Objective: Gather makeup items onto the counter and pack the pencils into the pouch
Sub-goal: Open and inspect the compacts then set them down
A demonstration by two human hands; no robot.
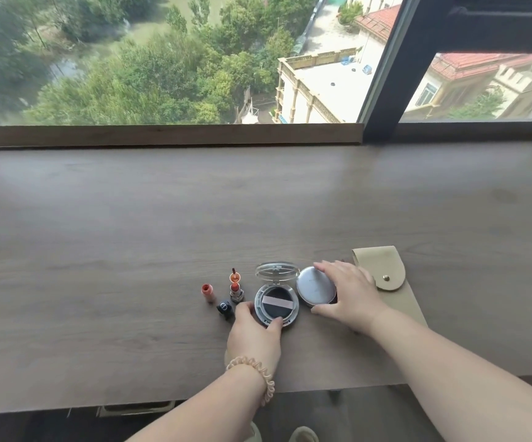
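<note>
An open round cushion compact lies on the wooden counter, lid tipped back, with a dark puff and pale strap inside. My left hand grips its near rim. My right hand rests over a closed silver round compact just to the right. A beige pouch with a snap flap lies beside that hand, partly under my wrist. Left of the open compact stand an uncapped lipstick, an orange cap and a small black round-topped item. No pencils are visible.
A raised wooden sill and a large window run along the counter's far side, with a dark window frame at the right. The counter's near edge is close to my body. Wide bare wood stretches left and behind the items.
</note>
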